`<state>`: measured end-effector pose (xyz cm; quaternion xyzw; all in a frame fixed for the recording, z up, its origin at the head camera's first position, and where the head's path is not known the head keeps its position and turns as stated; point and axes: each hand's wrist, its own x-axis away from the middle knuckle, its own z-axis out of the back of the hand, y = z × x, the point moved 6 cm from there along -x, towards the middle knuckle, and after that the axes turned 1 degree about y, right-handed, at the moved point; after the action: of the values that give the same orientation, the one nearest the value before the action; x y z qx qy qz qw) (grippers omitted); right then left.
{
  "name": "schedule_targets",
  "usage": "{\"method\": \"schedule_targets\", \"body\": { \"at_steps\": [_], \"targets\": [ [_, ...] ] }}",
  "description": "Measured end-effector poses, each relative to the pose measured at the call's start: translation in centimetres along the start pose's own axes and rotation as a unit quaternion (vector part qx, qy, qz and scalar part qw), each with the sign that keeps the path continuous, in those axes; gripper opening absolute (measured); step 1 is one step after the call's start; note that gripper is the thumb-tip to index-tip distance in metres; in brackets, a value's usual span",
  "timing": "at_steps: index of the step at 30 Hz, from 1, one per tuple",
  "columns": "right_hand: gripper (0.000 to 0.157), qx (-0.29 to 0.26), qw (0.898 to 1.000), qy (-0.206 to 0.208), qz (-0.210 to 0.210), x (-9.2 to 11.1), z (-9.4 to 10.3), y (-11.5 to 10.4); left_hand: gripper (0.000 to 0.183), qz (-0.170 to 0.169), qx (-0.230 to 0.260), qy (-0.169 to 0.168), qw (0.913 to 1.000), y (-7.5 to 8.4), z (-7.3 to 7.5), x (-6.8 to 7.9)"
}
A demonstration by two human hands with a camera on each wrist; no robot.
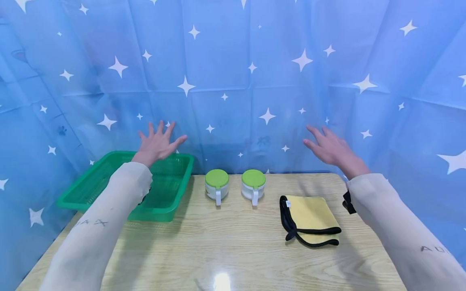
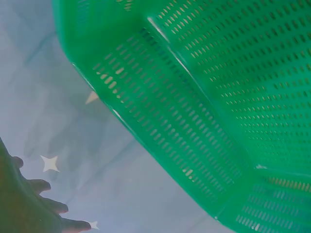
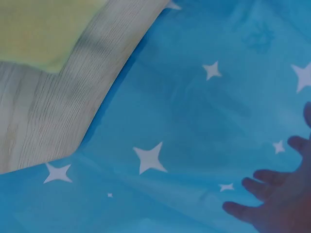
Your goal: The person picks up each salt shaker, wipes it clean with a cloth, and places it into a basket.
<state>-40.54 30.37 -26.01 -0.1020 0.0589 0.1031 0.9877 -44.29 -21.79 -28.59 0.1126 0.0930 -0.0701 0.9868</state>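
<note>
My left hand (image 1: 157,143) is raised with its fingers spread, above the far side of a green plastic basket (image 1: 174,204), holding nothing. In the left wrist view the basket's slotted wall (image 2: 160,116) fills most of the picture, and the hand shows at the lower left. My right hand (image 1: 332,148) hangs in the air beyond the table's back right part, fingers extended and nothing in them. Nearest to it on the table lies a folded yellow cloth (image 1: 311,214) with black edging. Two white cups with green lids (image 1: 217,178) (image 1: 253,178) stand between the hands, handles toward me.
The wooden table (image 1: 233,242) has its back edge close to a blue curtain (image 1: 233,60) with white stars. At the left the basket reaches past the table's side edge. The table's back right corner (image 3: 77,145) shows in the right wrist view.
</note>
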Motion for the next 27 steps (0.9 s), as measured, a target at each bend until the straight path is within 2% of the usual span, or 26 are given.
{"method": "schedule_targets", "body": {
  "at_steps": [4, 8, 13, 19, 27],
  "targets": [
    [0.079, -0.01, 1.0, 0.01, 0.026, 0.9, -0.2, -1.3, 0.098, 0.009, 0.034, -0.003, 0.9994, 0.3, 0.2, 0.5],
    [0.076, -0.031, 0.998, 0.015, 0.046, 2.2, -0.6, -2.5, 0.101, 0.018, 0.094, -0.011, 0.9954, 1.1, 0.4, 0.9],
    [0.074, -0.041, 0.998, 0.01, 0.056, 4.0, -1.4, -2.9, 0.102, 0.009, 0.177, -0.019, 0.984, 2.8, 0.1, 1.4],
    [0.071, -0.064, 0.996, 0.008, 0.068, 5.4, -2.5, -3.0, 0.094, 0.009, 0.253, -0.006, 0.9674, 4.2, -0.2, 2.6],
    [0.066, -0.116, 0.99, 0.012, 0.082, 6.3, -4.4, -2.9, 0.081, 0.001, 0.311, 0.007, 0.9505, 6.6, -0.8, 4.5]
  ]
}}
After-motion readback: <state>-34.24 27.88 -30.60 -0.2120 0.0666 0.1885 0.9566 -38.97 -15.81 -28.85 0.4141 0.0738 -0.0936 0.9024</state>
